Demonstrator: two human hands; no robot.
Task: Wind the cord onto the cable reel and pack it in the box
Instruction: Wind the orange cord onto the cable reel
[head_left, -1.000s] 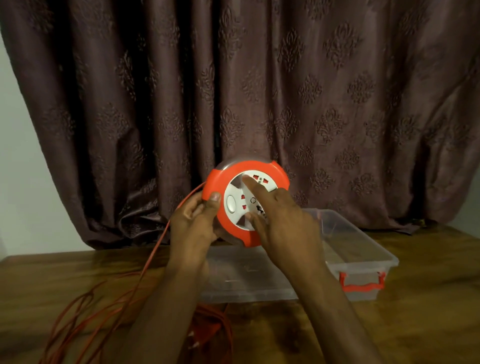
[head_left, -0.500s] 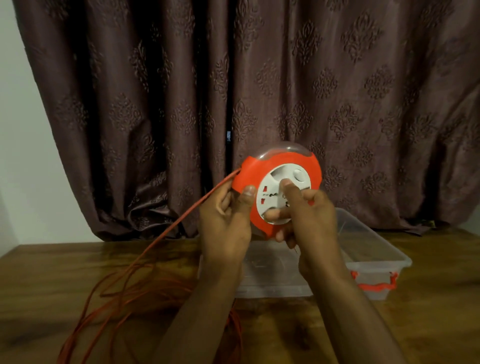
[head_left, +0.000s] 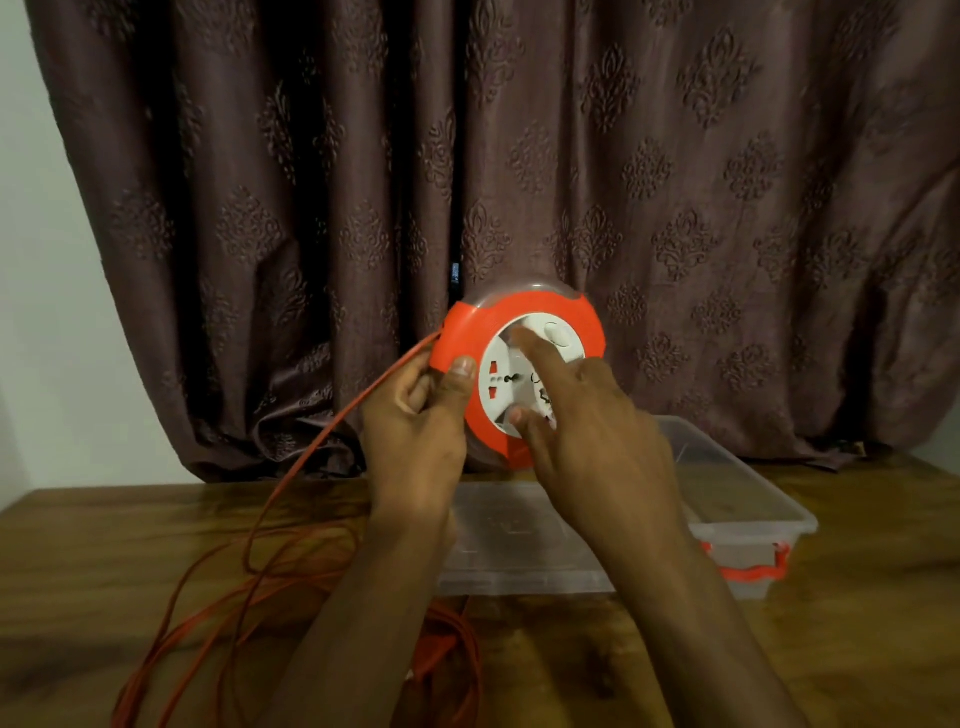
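Just right of the frame's centre, the cable reel (head_left: 524, 374) is held up in the air in front of the curtain (head_left: 519, 156), its white socket face turned toward the camera. The left hand (head_left: 415, 421) is closed around the reel's orange rim, thumb pressed on the front edge, probably to keep the casing from turning. The right hand (head_left: 587, 415) lies on the white centre with its fingers spread, forefinger near the top and thumb near the bottom; it is pressing rather than clasping, which looks like the way to spin the hub and draw cord in. The cord (head_left: 332, 441) leaves the reel's left edge and runs down toward the lower left, where most of it lies in loose loops on the wooden table (head_left: 857, 649), so the winding seems far from done. Below the hands, the clear plastic box (head_left: 737, 499) sits open on the table, ready for the reel.
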